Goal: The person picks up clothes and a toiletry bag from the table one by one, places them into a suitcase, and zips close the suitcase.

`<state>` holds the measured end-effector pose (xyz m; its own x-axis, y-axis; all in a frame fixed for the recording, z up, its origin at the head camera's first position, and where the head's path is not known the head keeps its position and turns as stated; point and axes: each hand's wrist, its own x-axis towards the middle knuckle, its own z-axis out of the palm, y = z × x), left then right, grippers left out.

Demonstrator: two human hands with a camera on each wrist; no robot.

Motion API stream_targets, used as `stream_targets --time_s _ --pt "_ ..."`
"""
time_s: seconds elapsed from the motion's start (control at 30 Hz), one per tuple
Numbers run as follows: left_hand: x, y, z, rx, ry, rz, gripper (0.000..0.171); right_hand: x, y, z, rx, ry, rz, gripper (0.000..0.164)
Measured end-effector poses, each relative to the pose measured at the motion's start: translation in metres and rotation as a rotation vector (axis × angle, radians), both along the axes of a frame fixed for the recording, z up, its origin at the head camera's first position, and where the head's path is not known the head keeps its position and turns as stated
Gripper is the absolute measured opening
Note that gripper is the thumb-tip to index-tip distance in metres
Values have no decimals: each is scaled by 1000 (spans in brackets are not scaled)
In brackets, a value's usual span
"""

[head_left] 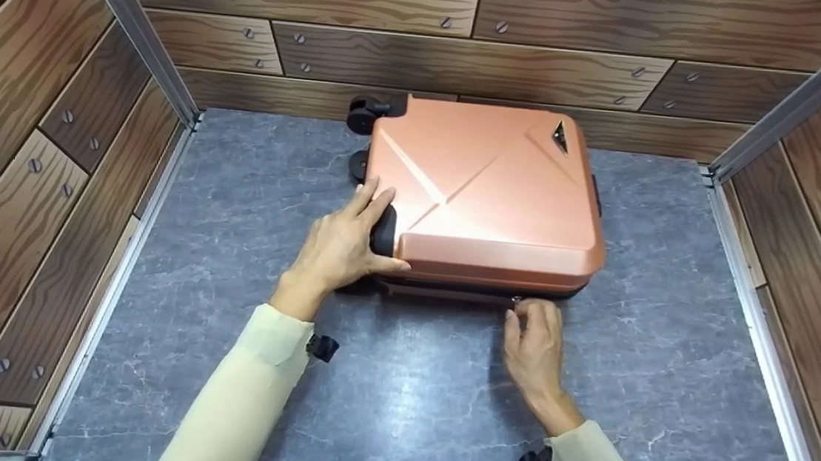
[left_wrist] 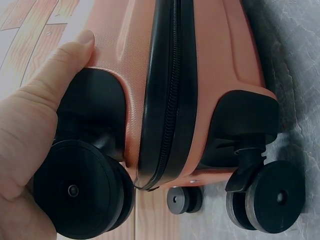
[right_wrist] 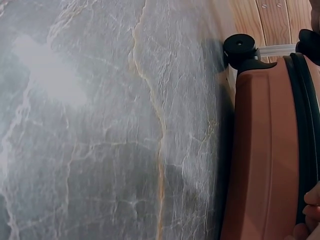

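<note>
An orange hard-shell suitcase (head_left: 495, 201) lies flat on the floor, its wheels toward the left. Spread over its near left corner, by the black wheel housing (head_left: 384, 231), is my left hand (head_left: 335, 248). Its fingers rest on the shell with the thumb along the near side; in the left wrist view the thumb lies straight against the shell. My right hand (head_left: 536, 345) is at the near side, thumb and fingers pinching a small metal zipper pull (head_left: 516, 300). A black zipper (left_wrist: 173, 80) runs around the suitcase's edge and looks closed in the left wrist view.
Grey marble-patterned floor (head_left: 235, 193) surrounds the suitcase. Wood-patterned walls (head_left: 469, 65) stand at the back and both sides, with metal strips along the side edges. Black wheels (left_wrist: 277, 196) stick out from the suitcase's left end.
</note>
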<state>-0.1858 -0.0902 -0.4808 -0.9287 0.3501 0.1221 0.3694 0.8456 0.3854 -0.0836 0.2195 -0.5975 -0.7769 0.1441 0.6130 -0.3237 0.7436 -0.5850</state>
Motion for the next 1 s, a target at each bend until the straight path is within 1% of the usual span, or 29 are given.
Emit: stream_targets --time_s 0.3,0.6,0.83,1.0 --pt "-1 0 -1 -1 11 -2 118 3 0 3 -8 -39 9 10" --pt "-1 -1 -1 1 21 -1 117 5 -6 6 -21 -104 4 11" --pt "-1 -1 0 5 26 1 117 3 -25 7 -7 -119 78 11" --pt "0 0 0 10 23 0 117 3 -32 7 -5 -105 86 10"
